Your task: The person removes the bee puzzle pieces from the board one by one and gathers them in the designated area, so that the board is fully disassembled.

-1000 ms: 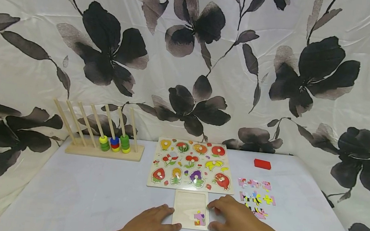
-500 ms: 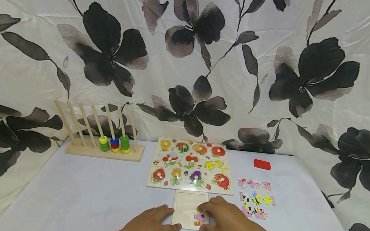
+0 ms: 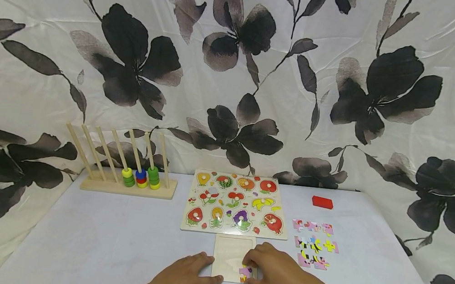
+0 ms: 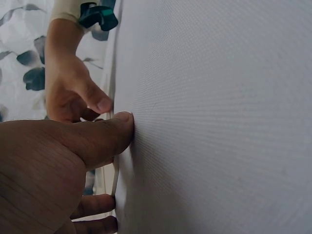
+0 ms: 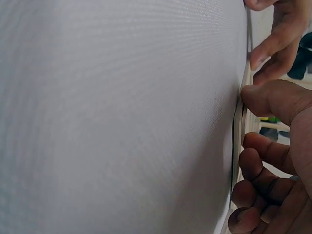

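Note:
A small pale wooden puzzle tray (image 3: 227,252) lies in front of me in the head view. One pink jigsaw piece (image 3: 244,272) sits in its near right corner, partly covered by my right hand (image 3: 276,274). That hand pinches the piece between thumb and curled fingers; the contact itself is mostly hidden. My left hand (image 3: 181,275) rests at the tray's left side, with extended fingers on the edge and the thumb at the near left corner. The left wrist view shows the left thumb (image 4: 109,136) near the tablecloth. In the right wrist view the tray's edge (image 5: 237,141) runs under the right fingers.
Several loose jigsaw pieces (image 3: 315,245) lie in rows right of the tray. Behind it is a fruit peg board (image 3: 219,226). A red block (image 3: 322,202) lies at the back right, and a wooden peg stand (image 3: 126,188) with coloured rings at the back left.
My right hand has moved left from the tray's right edge onto the jigsaw piece. The piece has shifted slightly toward the near edge. The left hand has stayed put.

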### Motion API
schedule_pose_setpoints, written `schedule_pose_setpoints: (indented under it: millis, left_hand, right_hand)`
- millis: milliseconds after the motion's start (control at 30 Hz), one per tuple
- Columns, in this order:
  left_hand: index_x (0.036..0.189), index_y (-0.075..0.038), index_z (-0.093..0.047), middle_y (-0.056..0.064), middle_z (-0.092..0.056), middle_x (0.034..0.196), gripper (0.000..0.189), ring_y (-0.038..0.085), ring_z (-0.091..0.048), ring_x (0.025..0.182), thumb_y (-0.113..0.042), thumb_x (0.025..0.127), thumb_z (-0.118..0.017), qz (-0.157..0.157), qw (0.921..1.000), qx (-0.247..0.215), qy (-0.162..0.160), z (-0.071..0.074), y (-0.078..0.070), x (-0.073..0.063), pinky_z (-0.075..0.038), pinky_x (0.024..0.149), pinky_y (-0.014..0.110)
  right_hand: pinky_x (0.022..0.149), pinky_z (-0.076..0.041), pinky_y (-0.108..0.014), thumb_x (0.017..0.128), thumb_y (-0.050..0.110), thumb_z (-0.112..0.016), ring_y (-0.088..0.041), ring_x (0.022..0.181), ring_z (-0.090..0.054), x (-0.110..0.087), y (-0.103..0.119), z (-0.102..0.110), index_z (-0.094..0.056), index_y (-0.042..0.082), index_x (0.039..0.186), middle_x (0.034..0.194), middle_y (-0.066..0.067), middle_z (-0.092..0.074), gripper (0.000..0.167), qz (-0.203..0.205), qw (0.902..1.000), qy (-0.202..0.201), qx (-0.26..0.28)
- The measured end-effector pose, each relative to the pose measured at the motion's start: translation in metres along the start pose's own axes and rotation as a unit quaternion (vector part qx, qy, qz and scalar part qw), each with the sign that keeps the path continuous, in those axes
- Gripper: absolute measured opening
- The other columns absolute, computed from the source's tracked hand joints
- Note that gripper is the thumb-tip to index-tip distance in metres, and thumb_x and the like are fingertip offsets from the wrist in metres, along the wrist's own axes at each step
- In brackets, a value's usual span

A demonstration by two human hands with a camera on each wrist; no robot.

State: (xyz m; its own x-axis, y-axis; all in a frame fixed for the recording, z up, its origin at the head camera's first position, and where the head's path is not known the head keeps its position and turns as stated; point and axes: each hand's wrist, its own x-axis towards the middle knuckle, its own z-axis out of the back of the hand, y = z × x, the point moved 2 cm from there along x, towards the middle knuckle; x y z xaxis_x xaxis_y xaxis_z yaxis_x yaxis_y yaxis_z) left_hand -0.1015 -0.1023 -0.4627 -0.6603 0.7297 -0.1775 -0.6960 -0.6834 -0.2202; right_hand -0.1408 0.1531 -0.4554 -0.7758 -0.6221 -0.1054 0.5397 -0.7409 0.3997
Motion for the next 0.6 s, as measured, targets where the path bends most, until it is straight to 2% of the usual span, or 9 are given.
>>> schedule_pose_setpoints:
  millis: [333, 600]
  left_hand:
    - [0.146, -0.041, -0.057, 0.004, -0.050, 0.147, 0.060, 0.028, -0.048, 0.137, -0.065, 0.091, -0.062, 0.000, 1.0000, -0.004, -0.003, 0.000, 0.000, 0.000, -0.049, 0.105, 0.047]
    - [0.143, -0.038, -0.060, 0.005, -0.052, 0.145, 0.058, 0.027, -0.049, 0.135, -0.062, 0.091, -0.065, -0.001, 0.9999, -0.011, -0.010, 0.000, 0.000, 0.000, -0.050, 0.104, 0.047]
  right_hand:
    - [0.072, -0.049, -0.026, 0.079, 0.039, -0.083, -0.002, 0.090, -0.048, -0.005, -0.003, 0.002, -0.067, 0.029, 0.101, 0.089, 0.021, -0.050, 0.029, -0.001, 0.9999, -0.012, -0.002]
    - [0.071, -0.050, -0.027, 0.078, 0.038, -0.085, -0.001, 0.086, -0.049, -0.014, -0.018, 0.009, -0.068, 0.029, 0.101, 0.089, 0.021, -0.052, 0.030, -0.033, 0.9991, -0.026, 0.005]
